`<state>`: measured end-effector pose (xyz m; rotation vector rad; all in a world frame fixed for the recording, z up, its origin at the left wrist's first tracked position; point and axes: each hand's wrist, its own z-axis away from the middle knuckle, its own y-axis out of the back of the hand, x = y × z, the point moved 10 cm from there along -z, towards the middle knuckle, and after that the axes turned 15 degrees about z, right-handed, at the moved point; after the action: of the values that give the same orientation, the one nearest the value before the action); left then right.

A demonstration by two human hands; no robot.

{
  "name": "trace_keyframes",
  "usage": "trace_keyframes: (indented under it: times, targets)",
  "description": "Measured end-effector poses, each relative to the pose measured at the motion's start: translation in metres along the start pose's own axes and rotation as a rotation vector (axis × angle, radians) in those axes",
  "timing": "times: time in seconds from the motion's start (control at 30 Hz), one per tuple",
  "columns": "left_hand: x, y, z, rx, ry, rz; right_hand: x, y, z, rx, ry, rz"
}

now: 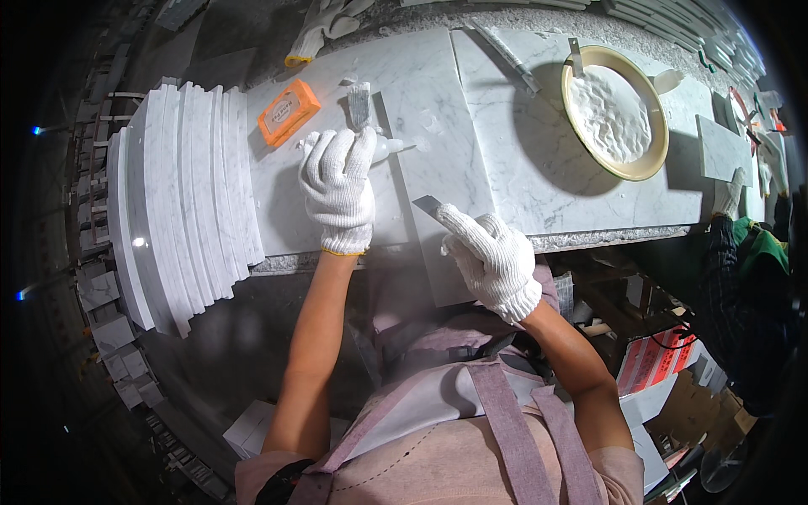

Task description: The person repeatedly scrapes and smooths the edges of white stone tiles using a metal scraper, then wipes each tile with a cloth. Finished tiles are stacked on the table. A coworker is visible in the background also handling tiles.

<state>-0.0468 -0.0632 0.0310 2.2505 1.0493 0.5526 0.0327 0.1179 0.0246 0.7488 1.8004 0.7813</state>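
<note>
My left hand (pixel 339 189), in a white knit glove, is closed around a small white squeeze bottle (pixel 385 150) whose thin nozzle points right. The bottle is just above the marble, and most of its body is hidden by my fingers. Between the fingers of my right hand (pixel 492 261), also gloved, is a flat metal scraper blade (pixel 427 204). A long white marble strip (pixel 433 172) lies below both hands and sticks out past the front edge of the table. Beyond my left hand rests a flat grey bristled brush (pixel 359 103), beside an orange box (pixel 289 113).
A stack of marble slabs (pixel 181 202) stands on edge at left. A cream bowl (pixel 661 139) of white powder, with a metal blade (pixel 576 57) at its rim, sits right. A clear tube (pixel 505 56) and spare gloves (pixel 324 28) lie farther back. A gloved co-worker's hand (pixel 729 194) holds a slab.
</note>
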Motion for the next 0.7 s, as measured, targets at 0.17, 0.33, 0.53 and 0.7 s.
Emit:
trace_keyframes:
  times: [0.17,0.33,0.53,0.7]
  targets:
    - [0.000,0.000,0.000,0.004,0.002,-0.002,-0.002,0.002,-0.003,-0.005,0.002,-0.014]
    - [0.001,0.001,-0.002,0.013,-0.007,0.001,-0.001,0.001,-0.001,-0.009,-0.002,-0.007]
    - [-0.003,-0.001,0.001,0.012,0.022,0.027,0.002,0.000,0.000,0.003,-0.009,-0.015]
    - [-0.015,-0.002,0.006,0.025,0.101,0.032,0.005,-0.004,0.000,-0.076,-0.062,-0.032]
